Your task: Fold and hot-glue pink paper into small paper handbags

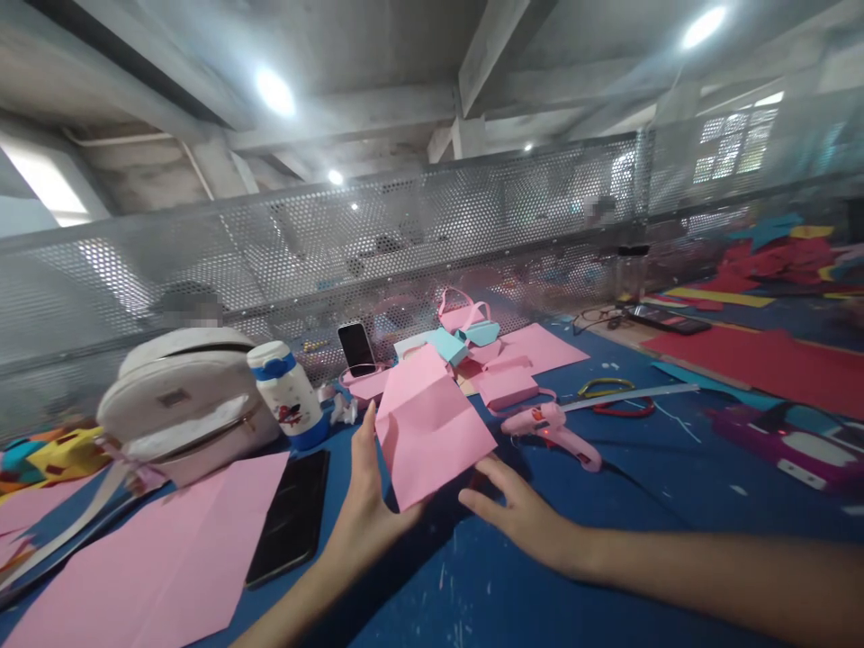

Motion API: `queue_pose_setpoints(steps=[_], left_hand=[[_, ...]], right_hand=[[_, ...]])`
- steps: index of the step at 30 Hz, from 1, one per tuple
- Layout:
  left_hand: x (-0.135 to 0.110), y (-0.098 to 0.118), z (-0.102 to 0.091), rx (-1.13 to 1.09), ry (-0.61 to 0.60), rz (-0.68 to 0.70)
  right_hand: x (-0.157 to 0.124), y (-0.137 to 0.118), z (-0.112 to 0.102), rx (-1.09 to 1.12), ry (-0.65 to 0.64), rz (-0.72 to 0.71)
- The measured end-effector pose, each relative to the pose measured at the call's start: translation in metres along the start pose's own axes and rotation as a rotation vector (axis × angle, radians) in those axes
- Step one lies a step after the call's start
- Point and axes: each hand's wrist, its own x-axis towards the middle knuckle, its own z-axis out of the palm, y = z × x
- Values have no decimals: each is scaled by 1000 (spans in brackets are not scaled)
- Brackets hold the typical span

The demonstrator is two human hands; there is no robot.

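Note:
A folded pink paper sheet (pixel 432 432) stands tilted above the blue table (pixel 540 576). My left hand (pixel 368 504) holds its lower left edge, fingers upright and pressed against the sheet. My right hand (pixel 519 513) lies low beside the sheet's lower right corner, fingers stretched out and touching or nearly touching it. A pink glue gun (pixel 553 427) lies just beyond my right hand.
A large pink sheet (pixel 155 558) and a black phone (pixel 290 526) lie at the left. Behind them stand a white bag (pixel 182 400), a white bottle (pixel 289 391) and a propped phone (pixel 356 349). Pink and blue paper pieces (pixel 499 355), scissors (pixel 614 396) and a perforated metal fence (pixel 405 243) sit farther back.

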Motion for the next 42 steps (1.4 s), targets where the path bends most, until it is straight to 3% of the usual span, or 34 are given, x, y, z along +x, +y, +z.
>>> queue_pose_setpoints(steps=[6,10,12,17,22,27,32,38,42], left_hand=[[-8,15,10,-92,9,-5],[-12,11,11,-217,-46,-113],[-13,7,11,-382,-102,-221],[-13,2,11,-1080,-288,-597],[-19,5,9,-1344,-356,-589],[-22,17,10,-1341,-413,-531],[-20,30,8,-1240,-417,-526],[-31,21,12,-820,-246,-601],[-34,18,18,-704,-91,-615]], right_hand=[[-3,2,3,48,29,18],[-4,-2,-1,-104,26,-103],[-4,-7,-4,-178,-3,-185],[0,-14,-10,-272,-45,-321],[5,-15,-12,-367,-64,-371],[3,-20,-10,-375,-151,-404],[2,-24,-8,-295,-115,-363],[3,-22,-10,-227,-124,-367],[2,-21,-10,-259,-129,-366]])
